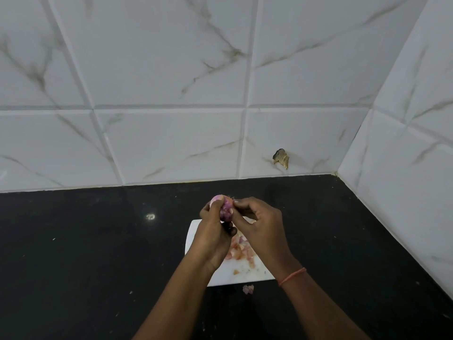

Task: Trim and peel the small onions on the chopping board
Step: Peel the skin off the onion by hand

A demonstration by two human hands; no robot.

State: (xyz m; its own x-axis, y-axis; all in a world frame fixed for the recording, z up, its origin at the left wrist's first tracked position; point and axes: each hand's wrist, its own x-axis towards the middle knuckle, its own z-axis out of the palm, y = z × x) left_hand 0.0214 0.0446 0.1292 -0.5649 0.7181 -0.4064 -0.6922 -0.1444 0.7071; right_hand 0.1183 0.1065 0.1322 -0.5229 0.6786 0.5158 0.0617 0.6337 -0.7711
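Onion point(224, 206), pink-purple, partly peeled, between both hands.

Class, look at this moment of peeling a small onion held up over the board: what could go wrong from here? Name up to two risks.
1. The small pink onion is held in the air, gripped by the left hand while the right hand pinches its skin; it might slip and drop.
2. One papery peel scrap already lies off the white chopping board on the black countertop; more may scatter.
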